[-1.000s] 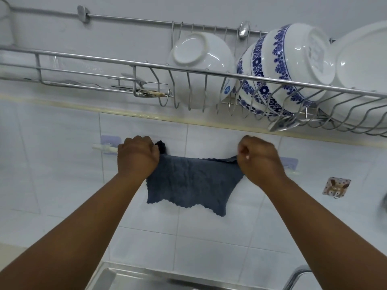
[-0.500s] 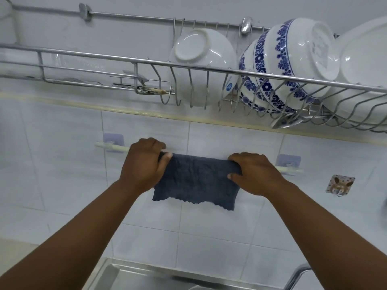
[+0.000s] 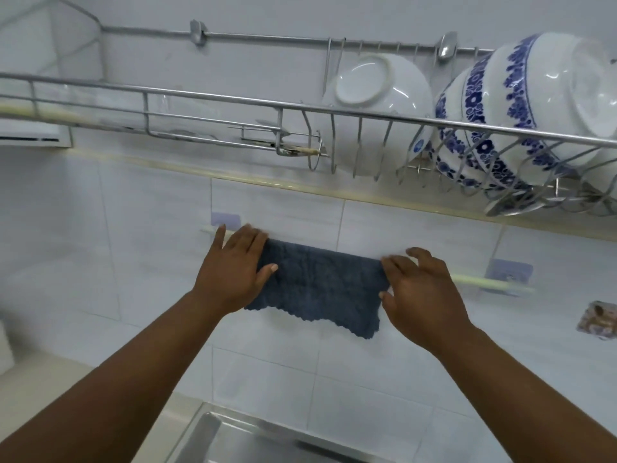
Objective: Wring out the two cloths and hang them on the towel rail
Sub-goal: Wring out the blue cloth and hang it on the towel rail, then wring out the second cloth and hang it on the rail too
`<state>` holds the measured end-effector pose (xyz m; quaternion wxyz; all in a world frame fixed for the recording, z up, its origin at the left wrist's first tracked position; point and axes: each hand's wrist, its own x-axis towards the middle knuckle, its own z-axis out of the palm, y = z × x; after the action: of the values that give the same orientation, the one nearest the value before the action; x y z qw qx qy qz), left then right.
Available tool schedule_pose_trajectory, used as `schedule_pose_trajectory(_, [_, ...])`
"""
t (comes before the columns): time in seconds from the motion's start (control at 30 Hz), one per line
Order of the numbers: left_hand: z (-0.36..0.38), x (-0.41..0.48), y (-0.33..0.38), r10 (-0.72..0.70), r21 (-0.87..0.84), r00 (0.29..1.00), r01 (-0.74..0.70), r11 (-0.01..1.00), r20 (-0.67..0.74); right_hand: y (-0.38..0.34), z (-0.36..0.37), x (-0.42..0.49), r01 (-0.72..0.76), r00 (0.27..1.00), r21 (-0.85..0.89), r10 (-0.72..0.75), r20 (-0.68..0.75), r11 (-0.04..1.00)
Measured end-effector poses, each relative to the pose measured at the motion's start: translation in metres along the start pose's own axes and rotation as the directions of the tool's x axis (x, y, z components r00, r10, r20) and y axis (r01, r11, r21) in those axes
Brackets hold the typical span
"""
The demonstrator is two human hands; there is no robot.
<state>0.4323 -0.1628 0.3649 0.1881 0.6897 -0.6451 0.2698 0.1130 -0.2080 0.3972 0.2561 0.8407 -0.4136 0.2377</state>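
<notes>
A dark blue cloth (image 3: 320, 285) hangs draped over the pale towel rail (image 3: 480, 281) on the white tiled wall. My left hand (image 3: 233, 272) lies flat on the cloth's left edge, fingers spread over the rail. My right hand (image 3: 420, 292) rests at the cloth's right edge with fingers apart, thumb near the fabric. Neither hand grips the cloth. The rail's middle is hidden under the cloth. Only one cloth is in view.
A steel dish rack (image 3: 233, 98) runs above, holding a white bowl (image 3: 377, 108) and blue-patterned bowls (image 3: 510, 108). A steel sink (image 3: 233, 439) sits below. A small sticker hook (image 3: 601, 320) is on the tiles at right.
Both fists held the cloth's top corners up at the rail; the cloth now hangs over the rail, and both hands have opened and lie flat at its sides.
</notes>
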Motion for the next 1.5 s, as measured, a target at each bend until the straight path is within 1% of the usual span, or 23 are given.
schedule_pose_trajectory(0.2, [-0.006,-0.006,-0.032,-0.035,0.052,0.999,0.035,0.998,0.005,-0.032,0.011,0.022,0.024,0.992,-0.017,-0.022,0.126,1.000])
schedule_pose_trajectory(0.27, [-0.006,-0.006,-0.033,-0.042,0.038,0.999,0.041,0.998,0.018,-0.037,0.013,0.027,0.006,0.989,-0.022,-0.002,0.149,1.000])
schedule_pose_trajectory(0.37, [-0.006,-0.006,-0.031,-0.090,0.017,0.995,0.090,0.996,0.049,-0.038,0.013,0.028,-0.011,0.984,-0.014,0.013,0.178,1.000])
schedule_pose_trajectory(0.47, [-0.006,-0.003,-0.031,-0.130,0.017,0.986,0.129,0.992,0.103,-0.034,0.011,0.024,-0.016,0.985,0.040,0.009,0.172,0.999])
schedule_pose_trajectory(0.57, [-0.012,-0.006,-0.026,-0.153,0.005,0.978,0.154,0.988,0.144,-0.026,0.003,0.015,-0.049,0.988,0.152,0.025,0.155,0.987])
schedule_pose_trajectory(0.63, [-0.020,-0.016,-0.016,-0.173,-0.056,0.978,0.180,0.982,0.116,-0.020,-0.004,0.003,-0.060,0.991,0.208,0.032,0.133,0.976])
schedule_pose_trajectory(0.77, [-0.036,-0.051,0.028,-0.210,-0.286,0.972,0.231,0.930,0.102,-0.004,-0.017,-0.037,-0.116,0.991,0.288,0.093,0.094,0.951])
schedule_pose_trajectory(0.83, [-0.037,-0.073,0.059,-0.223,-0.392,0.966,0.257,0.883,0.132,0.005,-0.021,-0.063,-0.159,0.986,0.321,0.131,0.106,0.934])
schedule_pose_trajectory(0.9, [-0.034,-0.096,0.092,-0.237,-0.461,0.952,0.301,0.835,0.192,0.015,-0.023,-0.093,-0.201,0.978,0.360,0.167,0.124,0.911])
schedule_pose_trajectory(1.0, [-0.019,-0.129,0.143,-0.214,-0.474,0.943,0.314,0.822,0.254,0.029,-0.019,-0.145,-0.282,0.958,0.412,0.229,0.175,0.866])
schedule_pose_trajectory(1.13, [0.013,-0.175,0.209,-0.124,-0.461,0.920,0.300,0.835,0.373,0.048,0.002,-0.224,-0.419,0.896,0.400,0.300,0.329,0.815])
schedule_pose_trajectory(1.27, [0.050,-0.219,0.266,-0.024,-0.488,0.870,0.300,0.820,0.493,0.067,0.029,-0.304,-0.549,0.797,0.363,0.342,0.498,0.753])
schedule_pose_trajectory(1.33, [0.068,-0.237,0.292,0.001,-0.480,0.828,0.324,0.815,0.561,0.076,0.045,-0.338,-0.600,0.740,0.332,0.349,0.575,0.728])
schedule_pose_trajectory(1.43, [0.098,-0.261,0.328,0.081,-0.436,0.752,0.287,0.853,0.654,0.086,0.072,-0.383,-0.666,0.641,0.264,0.354,0.681,0.697])
schedule_pose_trajectory(1.5, [0.117,-0.276,0.349,0.106,-0.429,0.679,0.327,0.842,0.726,0.091,0.093,-0.410,-0.720,0.562,0.218,0.368,0.741,0.659])
